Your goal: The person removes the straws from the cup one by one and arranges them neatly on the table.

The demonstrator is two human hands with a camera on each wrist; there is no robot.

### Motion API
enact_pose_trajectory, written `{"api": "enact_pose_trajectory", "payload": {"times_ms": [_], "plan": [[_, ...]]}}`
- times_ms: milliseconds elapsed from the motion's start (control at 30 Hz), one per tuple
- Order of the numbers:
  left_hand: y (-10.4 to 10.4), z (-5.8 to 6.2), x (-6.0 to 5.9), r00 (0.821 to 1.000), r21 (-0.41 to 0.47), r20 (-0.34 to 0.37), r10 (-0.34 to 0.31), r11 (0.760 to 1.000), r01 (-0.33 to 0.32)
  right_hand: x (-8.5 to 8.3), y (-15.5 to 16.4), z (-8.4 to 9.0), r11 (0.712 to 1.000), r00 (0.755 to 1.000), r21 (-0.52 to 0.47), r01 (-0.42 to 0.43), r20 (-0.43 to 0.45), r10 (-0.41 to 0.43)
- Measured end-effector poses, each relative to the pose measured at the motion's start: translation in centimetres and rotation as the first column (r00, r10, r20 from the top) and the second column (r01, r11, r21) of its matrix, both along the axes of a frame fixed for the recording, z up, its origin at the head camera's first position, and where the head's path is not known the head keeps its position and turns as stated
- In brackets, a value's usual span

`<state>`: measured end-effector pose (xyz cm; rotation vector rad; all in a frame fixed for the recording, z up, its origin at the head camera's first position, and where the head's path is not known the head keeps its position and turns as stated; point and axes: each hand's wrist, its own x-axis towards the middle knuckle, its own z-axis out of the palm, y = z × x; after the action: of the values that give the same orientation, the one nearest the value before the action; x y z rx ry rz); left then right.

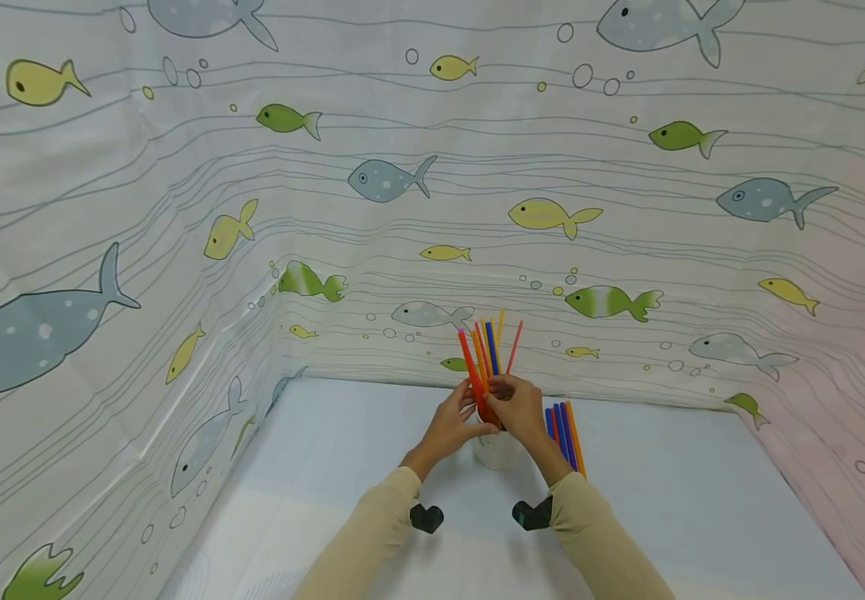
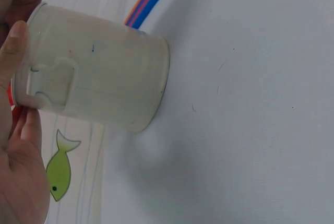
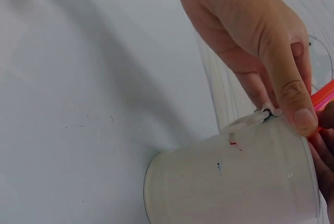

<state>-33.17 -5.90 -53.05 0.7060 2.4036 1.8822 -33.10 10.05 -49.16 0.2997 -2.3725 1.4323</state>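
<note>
A white pail (image 1: 497,451) stands on the table, with coloured straws (image 1: 494,346) rising out of it. My left hand (image 1: 447,429) holds the pail by its rim; the thumb lies on the outer wall and the fingers reach round behind. In the left wrist view this left hand (image 2: 23,166) is beside the pail (image 2: 99,72). Above the opening, my right hand (image 1: 518,406) pinches among the straws, at a red straw (image 1: 468,358). Its fingertips are partly hidden. The right wrist view shows mostly my left hand (image 3: 261,41), with red and pink straws (image 3: 324,98) at the right edge.
Several blue, red and orange straws (image 1: 566,437) lie side by side on the table to the right of the pail. A fish-patterned cloth wall (image 1: 372,225) rises behind and along both sides of the white table (image 1: 327,450).
</note>
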Motion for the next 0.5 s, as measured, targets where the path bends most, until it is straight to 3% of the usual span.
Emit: {"api": "enact_pose_trajectory", "payload": {"times_ms": [500], "plan": [[0.21, 0.18, 0.15, 0.999, -0.007, 0.031, 0.026, 1.0, -0.026, 0.15, 0.28, -0.07, 1.0, 0.999, 0.014, 0.016, 0.038, -0.016]]}}
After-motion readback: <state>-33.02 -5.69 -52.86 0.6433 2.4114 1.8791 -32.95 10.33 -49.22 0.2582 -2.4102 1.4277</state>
